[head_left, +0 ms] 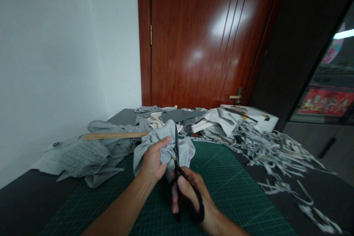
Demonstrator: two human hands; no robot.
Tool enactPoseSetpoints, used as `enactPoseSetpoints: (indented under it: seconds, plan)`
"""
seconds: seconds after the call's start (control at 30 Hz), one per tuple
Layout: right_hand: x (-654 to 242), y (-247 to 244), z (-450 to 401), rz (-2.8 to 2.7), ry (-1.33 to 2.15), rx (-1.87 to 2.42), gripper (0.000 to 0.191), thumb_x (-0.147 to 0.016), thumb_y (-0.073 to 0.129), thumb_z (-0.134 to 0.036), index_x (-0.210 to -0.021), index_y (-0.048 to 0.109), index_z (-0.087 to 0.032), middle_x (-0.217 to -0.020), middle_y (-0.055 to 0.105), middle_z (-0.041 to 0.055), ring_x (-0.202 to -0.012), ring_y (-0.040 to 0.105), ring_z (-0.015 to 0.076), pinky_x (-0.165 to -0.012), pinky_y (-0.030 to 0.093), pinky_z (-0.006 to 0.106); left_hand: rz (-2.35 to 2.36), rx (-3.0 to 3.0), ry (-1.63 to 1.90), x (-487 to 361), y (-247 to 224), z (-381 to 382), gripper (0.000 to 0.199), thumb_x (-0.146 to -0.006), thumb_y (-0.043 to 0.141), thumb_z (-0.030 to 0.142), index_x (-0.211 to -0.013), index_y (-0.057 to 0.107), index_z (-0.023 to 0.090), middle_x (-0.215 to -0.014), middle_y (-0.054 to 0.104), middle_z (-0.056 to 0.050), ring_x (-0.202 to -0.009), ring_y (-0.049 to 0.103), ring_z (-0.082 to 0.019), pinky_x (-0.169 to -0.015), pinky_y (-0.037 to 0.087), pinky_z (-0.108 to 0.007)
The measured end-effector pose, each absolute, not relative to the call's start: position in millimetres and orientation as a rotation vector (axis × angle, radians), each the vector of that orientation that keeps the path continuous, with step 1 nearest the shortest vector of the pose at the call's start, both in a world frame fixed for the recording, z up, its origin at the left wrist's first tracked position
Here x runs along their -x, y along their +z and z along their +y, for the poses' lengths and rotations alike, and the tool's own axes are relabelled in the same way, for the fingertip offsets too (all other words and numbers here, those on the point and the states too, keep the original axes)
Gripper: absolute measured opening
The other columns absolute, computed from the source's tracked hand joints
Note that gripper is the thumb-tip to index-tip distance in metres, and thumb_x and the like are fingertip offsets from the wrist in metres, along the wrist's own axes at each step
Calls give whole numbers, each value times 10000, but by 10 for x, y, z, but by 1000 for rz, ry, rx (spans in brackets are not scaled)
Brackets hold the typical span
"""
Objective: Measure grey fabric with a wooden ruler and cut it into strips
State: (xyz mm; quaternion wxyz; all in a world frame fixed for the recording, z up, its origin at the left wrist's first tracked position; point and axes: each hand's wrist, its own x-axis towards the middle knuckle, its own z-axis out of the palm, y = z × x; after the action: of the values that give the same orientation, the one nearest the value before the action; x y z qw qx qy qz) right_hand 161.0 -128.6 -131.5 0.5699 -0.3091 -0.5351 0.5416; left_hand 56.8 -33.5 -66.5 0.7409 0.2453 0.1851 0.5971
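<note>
Bunched light grey fabric (pixel 162 134) is gripped in my left hand (pixel 155 158), the thumb pressed on top of it. My right hand (pixel 190 188) is closed around the handles of black scissors (pixel 201 206), whose blades point away from me. One blade stands upright against the fabric, just right of my left thumb; the other is mostly hidden by the cloth. Both hands are over the green cutting mat (pixel 221 177).
A wooden ruler (pixel 116 136) lies across grey cloth (pixel 85 156) at the left. Fabric scraps (pixel 218 121) pile up at the back, beside a white box (pixel 269 120). Many thin grey strips (pixel 265 147) spread along the right of the dark table (pixel 329 191).
</note>
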Motion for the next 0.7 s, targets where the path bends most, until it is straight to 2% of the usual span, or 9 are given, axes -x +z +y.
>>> enactPoseSetpoints:
  seconds: [0.3, 0.7]
  plan:
    - [-1607, -1329, -1286, -1258, 1238, 737, 570, -870, 690, -732, -910, 572, -176, -572, 556, -61, -391, 506, 78, -418, 386, 181, 410, -540, 1280, -569, -669, -332, 374, -736, 694, -9, -1098, 754, 61, -824, 816, -114, -788, 807, -296, -807, 664, -403]
    - [-1590, -1316, -1301, -1190, 1298, 762, 596, -828, 725, -747, -910, 574, -176, -549, 526, -82, -365, 503, 74, -402, 369, 175, 425, -561, 1290, -569, -664, -347, 415, -754, 685, -25, -1154, 744, 70, -838, 820, -105, -775, 808, -290, -794, 665, -389]
